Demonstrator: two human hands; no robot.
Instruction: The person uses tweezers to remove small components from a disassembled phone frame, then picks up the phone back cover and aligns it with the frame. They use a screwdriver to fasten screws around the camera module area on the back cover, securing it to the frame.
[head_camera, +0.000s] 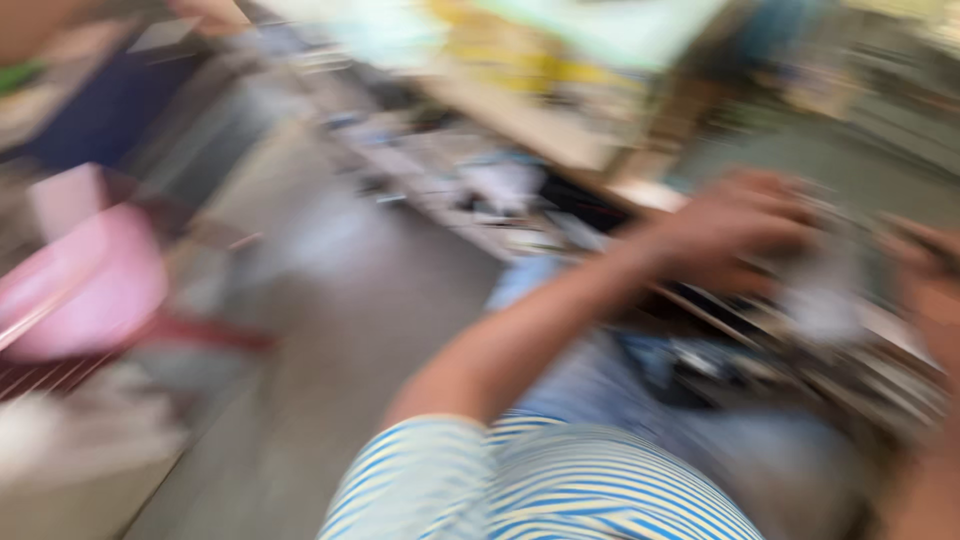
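The picture is heavily blurred by motion. My left hand (745, 230) reaches out at the centre right, its fingers curled over a pale whitish object (825, 290) that I cannot make out. My right hand (930, 290) shows only at the right edge, close to the same pale object, and its grip is not clear. My left arm comes from a blue and white striped sleeve (530, 480) at the bottom. Dark cluttered items (720, 360) lie below the hands.
A pink rounded container (90, 285) sits at the left over a reddish frame. Grey floor (340, 330) runs through the middle. A light wooden bench or shelf (540, 130) with blurred clutter crosses the top. Blue fabric (100, 110) fills the upper left.
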